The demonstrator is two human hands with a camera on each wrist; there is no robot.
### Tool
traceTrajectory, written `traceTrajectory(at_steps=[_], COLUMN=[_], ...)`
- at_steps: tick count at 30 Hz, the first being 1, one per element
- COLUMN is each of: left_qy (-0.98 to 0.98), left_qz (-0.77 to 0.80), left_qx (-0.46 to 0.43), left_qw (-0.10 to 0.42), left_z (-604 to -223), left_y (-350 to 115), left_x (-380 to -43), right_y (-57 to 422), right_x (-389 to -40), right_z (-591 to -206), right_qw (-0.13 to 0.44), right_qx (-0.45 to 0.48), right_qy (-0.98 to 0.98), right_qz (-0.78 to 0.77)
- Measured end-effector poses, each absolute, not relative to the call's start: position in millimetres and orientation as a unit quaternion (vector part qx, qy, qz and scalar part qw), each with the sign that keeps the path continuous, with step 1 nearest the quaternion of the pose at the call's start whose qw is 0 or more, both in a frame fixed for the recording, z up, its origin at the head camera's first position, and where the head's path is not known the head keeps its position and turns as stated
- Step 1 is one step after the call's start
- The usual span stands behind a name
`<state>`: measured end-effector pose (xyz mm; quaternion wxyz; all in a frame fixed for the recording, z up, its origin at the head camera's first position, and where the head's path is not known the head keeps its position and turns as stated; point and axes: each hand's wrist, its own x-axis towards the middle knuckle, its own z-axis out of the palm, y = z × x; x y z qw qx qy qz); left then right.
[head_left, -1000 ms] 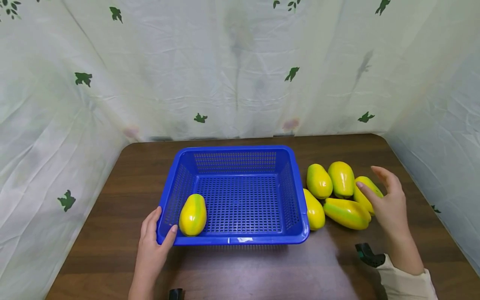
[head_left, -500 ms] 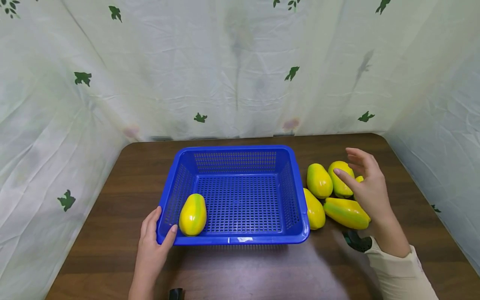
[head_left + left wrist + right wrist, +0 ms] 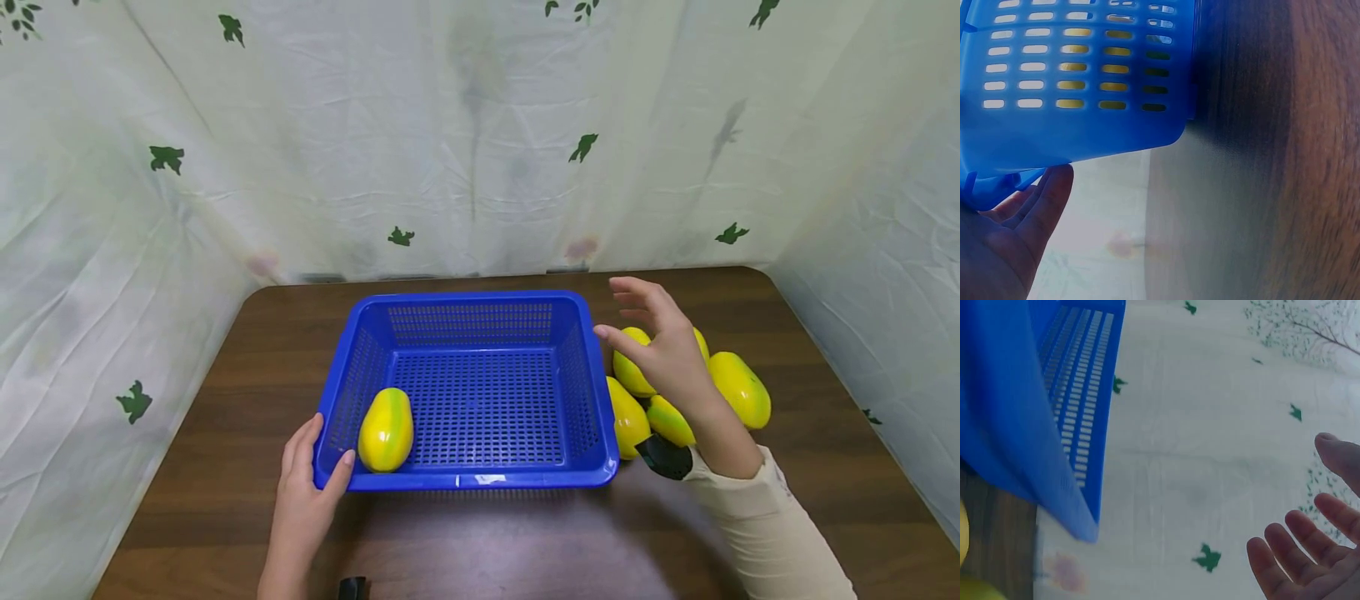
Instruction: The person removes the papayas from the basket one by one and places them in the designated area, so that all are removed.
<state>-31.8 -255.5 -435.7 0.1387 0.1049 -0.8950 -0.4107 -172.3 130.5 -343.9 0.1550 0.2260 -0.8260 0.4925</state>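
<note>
A blue plastic basket [image 3: 487, 408] with slotted walls stands on the table. Inside it, near the left front corner, lies one glossy yellow-green fruit shaped like a papaya [image 3: 386, 429]. My left hand [image 3: 303, 487] grips that corner, thumb by the front rim and fingers along the outer left side; the left wrist view shows the fingers [image 3: 1047, 203] under the rim. Just beyond the basket's right rim, my right hand [image 3: 663, 346] hovers with spread, slightly bent fingers and holds nothing. Beneath it are several similar fruits [image 3: 738, 390], partly hidden by the hand and wrist.
The brown wooden table [image 3: 480, 546] carries everything. One fruit [image 3: 628, 421] lies close against the basket's right wall. A pale curtain [image 3: 480, 150] with green leaf-like shapes encloses the back and sides. A black wrist device [image 3: 663, 457] sits at the right sleeve.
My right hand has moved left, from above the rightmost fruit to beside the basket's right rim, still holding nothing. The left hand, basket and fruits have stayed in place.
</note>
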Motion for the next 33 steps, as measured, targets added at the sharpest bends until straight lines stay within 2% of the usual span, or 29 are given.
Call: traceTrajectory(at_steps=[16, 23, 33], left_qy=[-0.895, -0.896, -0.894], left_qz=[-0.41, -0.409, -0.412], left_qx=[0.101, 0.104, 0.107], left_qw=[0.142, 0.139, 0.138], left_z=[-438.0, -438.5, -438.2], left_y=[-256.9, -257.3, -256.9], left_x=[-32.2, -32.5, -32.5], right_y=[59.8, 31.5, -5.2], right_x=[-198.5, -202.0, -206.1], right_z=[-351.3, -360.3, -370.3], right_qw=[0.078, 0.023, -0.027], right_qx=[0.368, 0.381, 0.408], right_qy=[-0.801, -0.815, -0.823], right_qz=[0.466, 0.437, 0.395])
